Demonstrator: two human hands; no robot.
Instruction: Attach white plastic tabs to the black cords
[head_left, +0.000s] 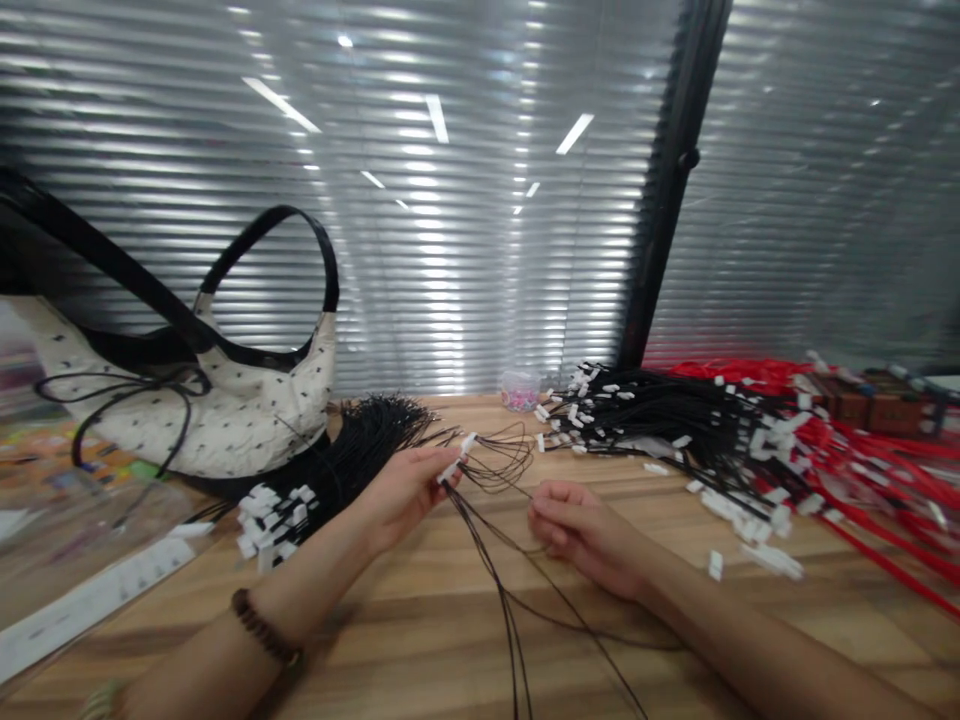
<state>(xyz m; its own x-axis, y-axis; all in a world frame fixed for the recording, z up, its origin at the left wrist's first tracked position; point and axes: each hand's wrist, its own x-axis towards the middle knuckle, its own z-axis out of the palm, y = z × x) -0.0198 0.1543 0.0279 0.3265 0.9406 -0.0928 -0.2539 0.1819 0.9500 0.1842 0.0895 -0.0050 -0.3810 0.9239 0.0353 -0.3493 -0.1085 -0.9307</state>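
Note:
My left hand (412,492) pinches a white plastic connector (454,466) between thumb and fingers, above the wooden table. Several thin black wires (487,560) run from this connector down toward the table's near edge. Others curve in loose loops (514,462) beyond the fingertips. To the right, my right hand (581,535) is closed, thumb against curled forefinger. One black wire leads up to its fingertips and seems pinched there; the exact grip is partly hidden.
On the left lie a bundle of black wires (367,440) with white connectors (274,520), a white spotted handbag (247,420) and a white strip (97,605). At right are black wires (660,405) and red cords (885,470). A small clear tub (520,391) stands at the back.

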